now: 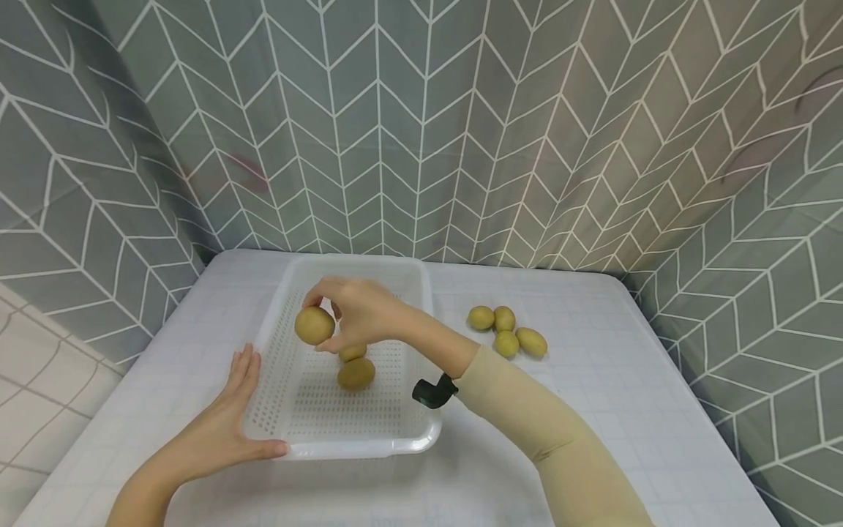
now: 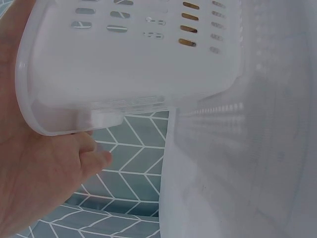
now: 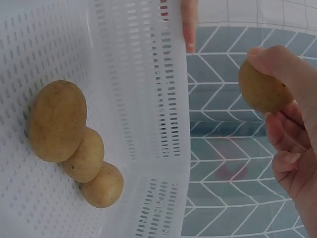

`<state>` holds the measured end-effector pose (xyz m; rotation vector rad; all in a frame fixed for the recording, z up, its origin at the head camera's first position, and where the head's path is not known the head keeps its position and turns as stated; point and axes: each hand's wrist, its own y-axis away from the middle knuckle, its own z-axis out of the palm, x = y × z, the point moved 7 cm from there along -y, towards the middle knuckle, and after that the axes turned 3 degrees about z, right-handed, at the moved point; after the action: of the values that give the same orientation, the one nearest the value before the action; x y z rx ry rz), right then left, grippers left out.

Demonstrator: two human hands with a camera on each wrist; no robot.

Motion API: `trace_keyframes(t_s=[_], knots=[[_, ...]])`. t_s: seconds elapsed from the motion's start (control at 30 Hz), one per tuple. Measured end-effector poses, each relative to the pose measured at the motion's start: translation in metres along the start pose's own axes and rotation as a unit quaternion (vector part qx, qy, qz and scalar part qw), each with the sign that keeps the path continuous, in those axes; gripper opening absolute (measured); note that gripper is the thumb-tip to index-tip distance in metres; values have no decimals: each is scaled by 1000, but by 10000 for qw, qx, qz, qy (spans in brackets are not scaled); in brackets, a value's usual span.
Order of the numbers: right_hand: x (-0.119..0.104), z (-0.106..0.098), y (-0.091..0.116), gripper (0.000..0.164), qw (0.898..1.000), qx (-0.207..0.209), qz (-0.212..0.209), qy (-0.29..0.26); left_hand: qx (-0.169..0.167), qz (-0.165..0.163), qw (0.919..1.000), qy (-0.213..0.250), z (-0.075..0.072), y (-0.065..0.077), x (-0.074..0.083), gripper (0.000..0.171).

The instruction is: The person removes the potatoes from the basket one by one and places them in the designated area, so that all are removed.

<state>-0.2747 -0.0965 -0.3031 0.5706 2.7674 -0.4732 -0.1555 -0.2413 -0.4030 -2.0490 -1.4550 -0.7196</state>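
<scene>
OK, R hand (image 1: 352,309) pinches potato (image 1: 314,326) over basket (image 1: 349,448); L hand (image 1: 232,417) straight-fingered against it. Wht tbl (image 1: 494,439), gry chevron curtains (image 1: 408,132) around.

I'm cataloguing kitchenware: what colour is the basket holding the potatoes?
The basket is white; the head view shows it best.

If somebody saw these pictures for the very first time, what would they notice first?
Probably the round potato in the right hand, held up above the white basket. Next might come the zigzag curtain behind the table, and the four loose potatoes to the right of the basket.
</scene>
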Motion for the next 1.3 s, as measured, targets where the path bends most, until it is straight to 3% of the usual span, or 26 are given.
trace_keyframes(t_s=[0.23, 0.6, 0.9, 1.3], knots=[[6, -19, 8, 53, 9946, 861, -12, -579, 41, 96, 9999, -40, 1, -1, -1, 134], [17, -36, 20, 51, 9773, 1521, 169, -1463, 87, 198, 9997, -74, 3, 0, -3, 134], [31, -51, 38, 49, 9656, 1890, 487, -1717, 86, 164, 9998, -56, 4, 0, -3, 135], [47, -71, 60, 52, 9593, 2256, 390, -1651, 62, 140, 9999, -31, 3, -1, -2, 135]])
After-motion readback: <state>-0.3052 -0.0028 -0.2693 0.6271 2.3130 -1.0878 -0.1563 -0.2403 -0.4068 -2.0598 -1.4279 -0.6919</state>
